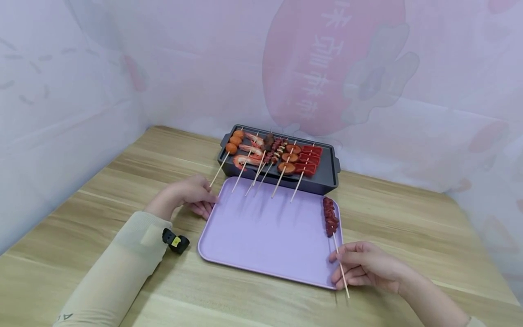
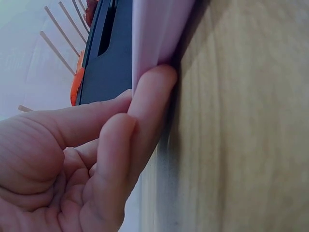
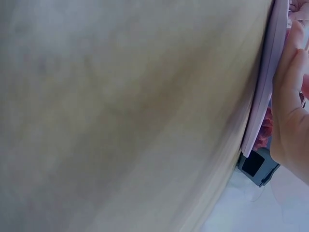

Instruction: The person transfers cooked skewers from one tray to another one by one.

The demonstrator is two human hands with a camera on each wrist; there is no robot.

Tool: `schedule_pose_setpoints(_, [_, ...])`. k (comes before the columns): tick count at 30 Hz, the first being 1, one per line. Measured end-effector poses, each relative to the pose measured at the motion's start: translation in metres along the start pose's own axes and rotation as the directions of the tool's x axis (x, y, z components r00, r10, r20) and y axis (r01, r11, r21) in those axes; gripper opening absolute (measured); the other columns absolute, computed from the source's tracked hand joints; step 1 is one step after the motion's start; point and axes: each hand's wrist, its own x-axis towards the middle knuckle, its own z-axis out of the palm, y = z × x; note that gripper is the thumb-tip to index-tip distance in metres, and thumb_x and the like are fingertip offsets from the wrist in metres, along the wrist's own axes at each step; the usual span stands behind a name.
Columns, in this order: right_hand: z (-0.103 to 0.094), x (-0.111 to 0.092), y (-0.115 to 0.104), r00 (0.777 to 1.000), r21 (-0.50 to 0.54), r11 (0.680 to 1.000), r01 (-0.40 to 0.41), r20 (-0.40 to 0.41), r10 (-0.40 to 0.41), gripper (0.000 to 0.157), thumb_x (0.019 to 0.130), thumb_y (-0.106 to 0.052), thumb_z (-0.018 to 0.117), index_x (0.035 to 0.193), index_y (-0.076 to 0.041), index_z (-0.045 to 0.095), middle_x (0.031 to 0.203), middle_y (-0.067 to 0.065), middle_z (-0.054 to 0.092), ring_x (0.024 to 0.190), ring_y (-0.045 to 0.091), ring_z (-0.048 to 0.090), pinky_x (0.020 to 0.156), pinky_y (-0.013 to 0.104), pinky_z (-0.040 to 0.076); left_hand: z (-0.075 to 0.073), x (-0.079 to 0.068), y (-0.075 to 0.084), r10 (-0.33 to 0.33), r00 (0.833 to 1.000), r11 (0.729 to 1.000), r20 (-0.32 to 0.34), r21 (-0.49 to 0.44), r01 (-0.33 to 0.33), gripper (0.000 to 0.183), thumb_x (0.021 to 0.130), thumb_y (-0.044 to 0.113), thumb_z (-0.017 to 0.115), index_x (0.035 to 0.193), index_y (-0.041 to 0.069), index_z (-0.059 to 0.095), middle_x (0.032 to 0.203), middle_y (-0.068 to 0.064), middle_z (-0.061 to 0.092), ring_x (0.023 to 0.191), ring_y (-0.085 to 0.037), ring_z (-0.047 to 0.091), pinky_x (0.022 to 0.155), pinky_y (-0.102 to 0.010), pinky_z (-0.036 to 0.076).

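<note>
A lilac tray (image 1: pixel 269 231) lies on the wooden table. At its left edge, my left hand (image 1: pixel 195 194) pinches the rim; in the left wrist view my fingers (image 2: pixel 152 92) reach beneath the rim with the thumb above. My right hand (image 1: pixel 367 268), over the tray's right edge, holds the bare stick of a dark red meat skewer (image 1: pixel 330 217) between thumb and fingers. The meat end points away from me over the tray's far right part. In the right wrist view this hand (image 3: pixel 292 111) partly hides the skewer's red meat (image 3: pixel 264 129).
Behind the tray stands a dark grill pan (image 1: pixel 327 175) with side handles. Several skewers lie across it: orange balls (image 1: pixel 235 140), shrimp (image 1: pixel 250 152), meat chunks (image 1: pixel 277 150), round brown slices (image 1: pixel 290 157) and red pieces (image 1: pixel 308 160). Their sticks jut out over the tray's far edge. Printed cloth (image 1: pixel 204 81) hangs behind.
</note>
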Motion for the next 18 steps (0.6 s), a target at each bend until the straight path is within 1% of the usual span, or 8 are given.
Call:
schedule_pose_setpoints(2, [-0.002, 0.0, -0.003, 1.0, -0.028, 1.0, 0.003, -0.014, -0.004, 0.027, 0.104, -0.021, 0.049, 0.119, 0.0, 0.059, 0.095, 0.011, 0.077, 0.085, 0.019, 0.076, 0.069, 0.018, 0.06, 0.0, -0.001, 0.0, 0.001, 1.0, 1.0, -0.002, -0.001, -0.001, 0.017, 0.098, 0.009, 0.06, 0.089, -0.006, 0.063, 0.066, -0.007, 0.07, 0.054, -0.01, 0.068, 0.051, -0.019, 0.056])
schedule_pose_setpoints(4, [-0.006, 0.0, -0.006, 0.999, -0.056, 0.998, 0.004, -0.049, -0.006, 0.027, 0.104, -0.02, 0.05, 0.119, 0.0, 0.059, 0.094, 0.01, 0.077, 0.084, 0.018, 0.076, 0.071, 0.019, 0.06, 0.0, -0.002, 0.001, 0.002, 1.0, 1.0, -0.004, -0.001, -0.002, 0.017, 0.098, 0.009, 0.06, 0.089, -0.006, 0.063, 0.066, -0.007, 0.07, 0.054, -0.01, 0.068, 0.051, -0.019, 0.056])
schedule_pose_setpoints(8, [-0.015, -0.001, -0.012, 0.993, -0.104, 0.995, 0.003, -0.12, -0.015, 0.027, 0.101, -0.018, 0.051, 0.12, 0.001, 0.058, 0.093, 0.007, 0.076, 0.084, 0.015, 0.074, 0.077, 0.023, 0.061, 0.0, -0.002, 0.0, 0.005, 1.0, 1.0, -0.002, -0.003, -0.005, 0.017, 0.098, 0.009, 0.06, 0.09, -0.006, 0.064, 0.066, -0.007, 0.07, 0.054, -0.009, 0.068, 0.051, -0.019, 0.056])
schedule_pose_setpoints(13, [-0.025, -0.002, -0.016, 0.988, -0.104, 0.994, 0.014, -0.153, -0.03, 0.031, 0.1, -0.014, 0.052, 0.124, 0.005, 0.057, 0.096, 0.006, 0.076, 0.088, 0.016, 0.074, 0.084, 0.026, 0.061, 0.0, 0.0, -0.002, 0.008, 1.0, 1.0, 0.003, -0.008, -0.008, 0.017, 0.098, 0.009, 0.06, 0.089, -0.005, 0.063, 0.065, -0.007, 0.07, 0.054, -0.009, 0.068, 0.051, -0.018, 0.056])
schedule_pose_setpoints(18, [-0.032, -0.002, -0.025, 0.982, -0.108, 0.993, 0.047, -0.176, -0.065, 0.035, 0.098, -0.01, 0.053, 0.127, 0.01, 0.051, 0.097, 0.007, 0.076, 0.09, 0.017, 0.074, 0.084, 0.025, 0.06, 0.0, -0.001, -0.001, 0.007, 1.0, 1.0, 0.005, -0.006, -0.007, 0.017, 0.098, 0.009, 0.059, 0.088, -0.005, 0.063, 0.065, -0.006, 0.07, 0.055, -0.009, 0.068, 0.052, -0.018, 0.056])
